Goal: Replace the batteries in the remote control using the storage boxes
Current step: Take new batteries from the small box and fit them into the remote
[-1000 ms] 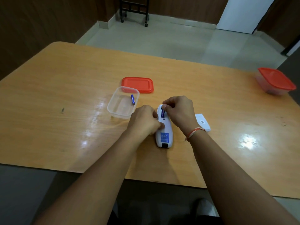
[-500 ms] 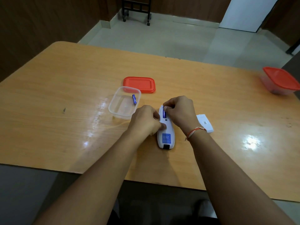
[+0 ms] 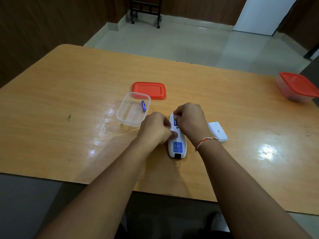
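A white remote control (image 3: 177, 147) lies face down on the wooden table (image 3: 51, 109), its battery bay uncovered. My left hand (image 3: 155, 128) grips its left side. My right hand (image 3: 189, 121) pinches a blue battery (image 3: 175, 121) at the bay's far end. The battery lies mostly down in the bay. The white battery cover (image 3: 217, 131) rests just right of my right wrist. An open clear storage box (image 3: 133, 109) to the left holds one blue battery (image 3: 143, 105).
The box's red lid (image 3: 149, 90) lies flat behind it. A second clear storage box with a red lid (image 3: 297, 87) stands shut at the table's far right edge. A black wheeled stand (image 3: 145, 11) is on the floor beyond the table.
The battery under my right fingers has sunk lower into the remote's bay, and less of it shows. Both hands stay on the remote.
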